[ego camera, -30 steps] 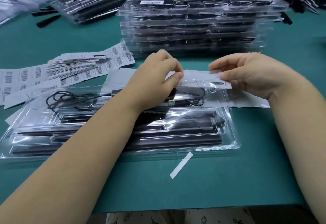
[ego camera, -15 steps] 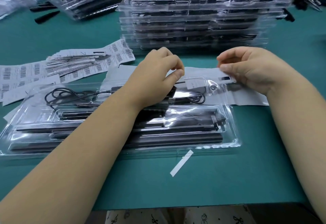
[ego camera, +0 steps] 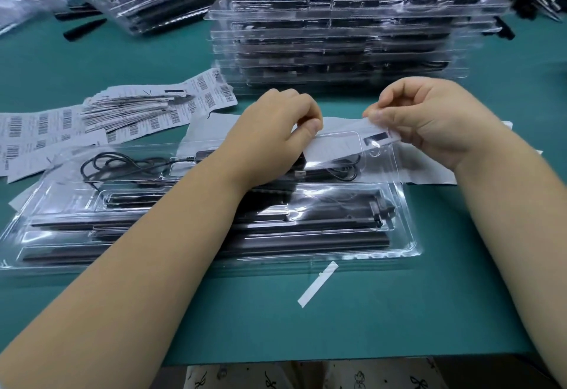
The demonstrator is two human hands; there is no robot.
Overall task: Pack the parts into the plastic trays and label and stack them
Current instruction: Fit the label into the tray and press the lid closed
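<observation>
- My left hand (ego camera: 276, 131) and right hand (ego camera: 429, 121) each pinch one end of a white label (ego camera: 340, 143), fingers clenched on it, stretched flat above the far edge of the packed plastic tray (ego camera: 395, 235).
- That tray lies on the green tabletop (ego camera: 399, 312) at 6 o'clock of the tray stack (ego camera: 352, 39), black rods and a coiled cable (ego camera: 122, 164) inside.
- Since half a second ago the label has lifted and pulled taut, and my right hand has drawn slightly toward 3 o'clock; I judge it is peeled and ready to stick.
- A second ago it lay lower, against the backing sheet (ego camera: 429, 171).
- Barcode sheets (ego camera: 46, 125) sit at 9 o'clock; a paper strip (ego camera: 317, 284) lies at 6 o'clock.
</observation>
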